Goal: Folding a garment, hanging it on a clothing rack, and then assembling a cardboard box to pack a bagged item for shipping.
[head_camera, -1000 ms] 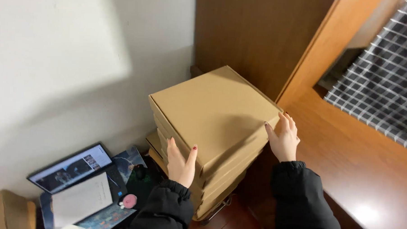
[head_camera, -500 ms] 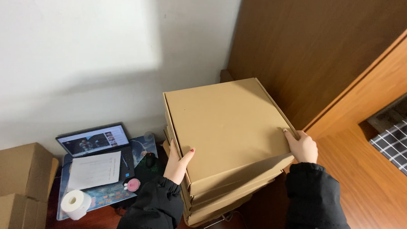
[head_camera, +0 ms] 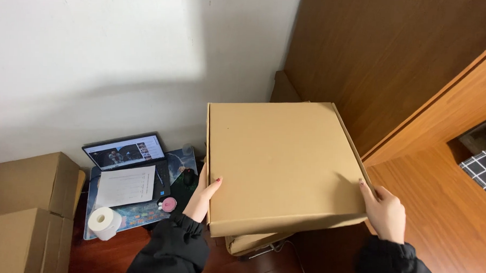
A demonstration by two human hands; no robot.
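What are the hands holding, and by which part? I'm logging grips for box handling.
Both hands hold the flat cardboard box by its opposite side edges: the left hand on its left edge, the right hand at its near right corner.

Flat cardboard box (head_camera: 282, 165) covers most of the boxes below (head_camera: 253, 242); only one corner shows, count unreadable. Left hand (head_camera: 202, 197): fingers hidden behind the box edge. Brown cartons (head_camera: 25, 209) cut off by left edge. Laptop (head_camera: 125, 154) keyboard under a paper sheet (head_camera: 126, 185); print too small to read.
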